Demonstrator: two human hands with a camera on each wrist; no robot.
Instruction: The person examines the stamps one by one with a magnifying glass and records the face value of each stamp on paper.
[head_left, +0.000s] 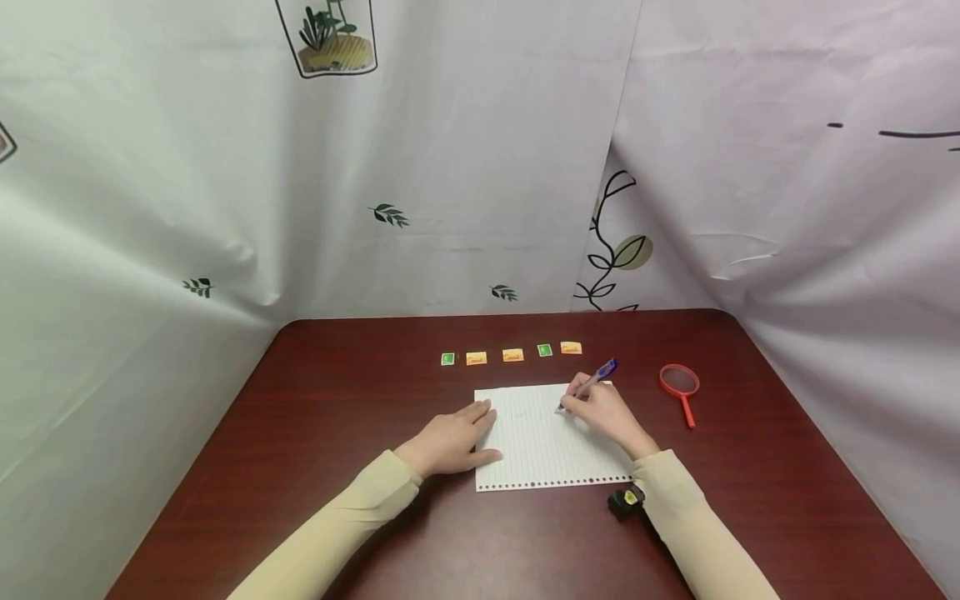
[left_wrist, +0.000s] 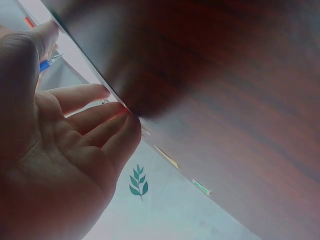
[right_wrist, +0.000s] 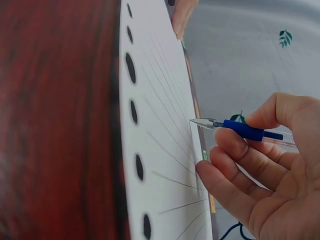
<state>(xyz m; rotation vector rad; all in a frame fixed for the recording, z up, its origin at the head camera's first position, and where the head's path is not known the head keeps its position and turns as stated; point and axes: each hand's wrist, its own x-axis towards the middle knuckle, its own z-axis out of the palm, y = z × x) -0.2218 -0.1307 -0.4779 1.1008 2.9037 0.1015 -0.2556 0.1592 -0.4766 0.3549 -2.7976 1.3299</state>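
One sheet of ruled paper [head_left: 528, 458] lies on the dark red table [head_left: 330, 400] in front of us, its row of punched holes along the six o'clock edge. Reading the clock from its middle, with twelve at the far side, we see the tip of a pen [right_wrist: 242, 130] at the sheet just toward twelve, its blue end leaning toward two; we cannot tell whether the tip touches. Our right hand [head_left: 606, 410] pinches the pen between thumb and fingers. At nine o'clock our left hand [head_left: 448, 439] rests on the sheet's edge, fingers extended and thumb spread away from them.

Five small slips run in a row from ten o'clock to twelve: green [head_left: 447, 359], orange [head_left: 476, 358], orange [head_left: 513, 355], green [head_left: 544, 350], orange [head_left: 571, 347]. A red magnifying glass [head_left: 679, 380] lies at two, its handle toward us. Between four and five, a small black object [head_left: 622, 504] with a yellow patch sits beside our right sleeve [head_left: 693, 517].

Beyond the table hangs white cloth [head_left: 487, 125]; high at eleven, its printed glass container [head_left: 337, 54] holds drawn green plants above yellowish ground.
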